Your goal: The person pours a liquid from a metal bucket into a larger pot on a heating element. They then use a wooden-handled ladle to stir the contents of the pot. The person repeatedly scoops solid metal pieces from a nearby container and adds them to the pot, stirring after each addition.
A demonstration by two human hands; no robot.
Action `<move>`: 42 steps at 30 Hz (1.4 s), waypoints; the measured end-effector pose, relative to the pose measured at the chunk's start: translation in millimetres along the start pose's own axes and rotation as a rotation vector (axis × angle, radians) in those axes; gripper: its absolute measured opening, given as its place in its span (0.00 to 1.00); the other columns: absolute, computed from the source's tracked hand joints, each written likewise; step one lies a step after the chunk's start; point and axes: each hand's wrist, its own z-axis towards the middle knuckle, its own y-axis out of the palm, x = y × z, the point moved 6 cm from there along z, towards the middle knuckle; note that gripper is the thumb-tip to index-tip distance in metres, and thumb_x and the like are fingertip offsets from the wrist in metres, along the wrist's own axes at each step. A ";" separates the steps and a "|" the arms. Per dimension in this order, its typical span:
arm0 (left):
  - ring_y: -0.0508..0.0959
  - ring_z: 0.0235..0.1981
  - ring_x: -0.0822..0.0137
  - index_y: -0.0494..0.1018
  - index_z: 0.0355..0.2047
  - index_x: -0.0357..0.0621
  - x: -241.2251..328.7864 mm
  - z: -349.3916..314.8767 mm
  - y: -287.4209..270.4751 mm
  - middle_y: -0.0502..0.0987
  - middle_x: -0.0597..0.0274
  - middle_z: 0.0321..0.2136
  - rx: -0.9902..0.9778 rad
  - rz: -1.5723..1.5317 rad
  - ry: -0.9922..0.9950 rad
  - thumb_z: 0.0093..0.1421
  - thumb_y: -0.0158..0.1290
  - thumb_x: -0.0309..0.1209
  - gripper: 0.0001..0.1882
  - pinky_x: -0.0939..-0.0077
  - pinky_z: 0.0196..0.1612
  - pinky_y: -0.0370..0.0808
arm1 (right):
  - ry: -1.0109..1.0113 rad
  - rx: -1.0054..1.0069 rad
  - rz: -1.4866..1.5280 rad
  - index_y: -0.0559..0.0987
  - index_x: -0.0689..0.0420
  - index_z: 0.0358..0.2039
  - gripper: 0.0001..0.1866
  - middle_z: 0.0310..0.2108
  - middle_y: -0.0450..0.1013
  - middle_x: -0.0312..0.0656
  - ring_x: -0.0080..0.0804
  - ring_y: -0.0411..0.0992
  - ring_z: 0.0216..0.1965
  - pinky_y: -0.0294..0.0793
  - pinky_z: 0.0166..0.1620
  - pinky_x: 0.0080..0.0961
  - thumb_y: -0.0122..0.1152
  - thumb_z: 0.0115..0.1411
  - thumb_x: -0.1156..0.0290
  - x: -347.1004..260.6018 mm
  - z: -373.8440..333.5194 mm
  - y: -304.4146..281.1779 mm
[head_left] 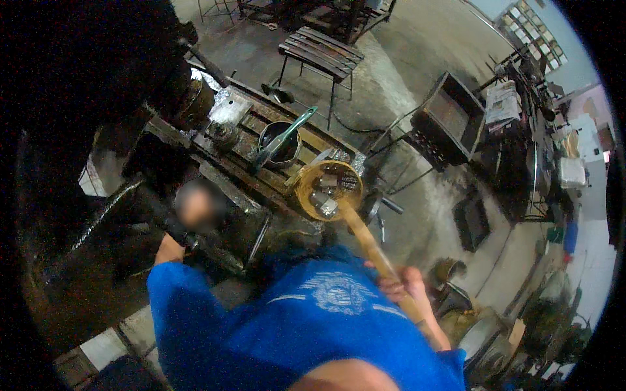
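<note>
My right hand [399, 285], right of my blue shirt, has its fingers wrapped round a pale wooden handle [375, 247]. The handle slants up and left to a round yellowish basket [301, 189]. Whether it is fixed to the basket's rim or merely overlaps it, I cannot tell. Small grey metal pieces [329, 207] lie inside the basket. On the left, my left hand [197, 207] is at the dark machine, beside its metal edge. A blur covers that hand, so its fingers and anything in them are hidden.
Beyond the basket, a dark pan [287, 148] with a green-handled brush [300, 122] across it stands on the greasy machine bed [251, 120]. A slatted stool [323, 52] stands farther back. To the right are a metal tray [450, 117] on a stand and a dark bin [471, 218].
</note>
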 end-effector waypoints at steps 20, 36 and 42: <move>0.66 0.43 0.54 0.72 0.31 0.48 313.3 -134.8 -212.8 0.67 0.55 0.37 0.605 -0.567 0.684 0.35 0.57 0.31 0.17 0.66 0.40 0.68 | 0.003 0.061 -0.179 0.48 0.66 0.54 0.46 0.20 0.56 0.33 0.15 0.55 0.15 0.57 0.13 0.10 0.63 0.41 0.62 -16.6 -2.7 16.0; 0.73 0.30 0.57 0.72 0.31 0.47 -0.3 -11.4 1.6 0.73 0.60 0.26 0.711 0.022 0.370 0.47 0.47 0.42 0.15 0.64 0.36 0.69 | 0.024 0.064 -0.075 0.45 0.63 0.56 0.48 0.20 0.56 0.33 0.16 0.55 0.16 0.58 0.14 0.12 0.64 0.42 0.60 -19.3 -4.0 29.4; 0.69 0.37 0.66 0.69 0.34 0.50 33.4 26.3 50.6 0.69 0.63 0.33 0.066 0.332 0.463 0.49 0.45 0.34 0.11 0.71 0.38 0.66 | -0.035 0.020 -0.016 0.43 0.63 0.57 0.50 0.20 0.56 0.34 0.17 0.56 0.16 0.58 0.13 0.10 0.64 0.41 0.60 -13.8 -3.3 23.5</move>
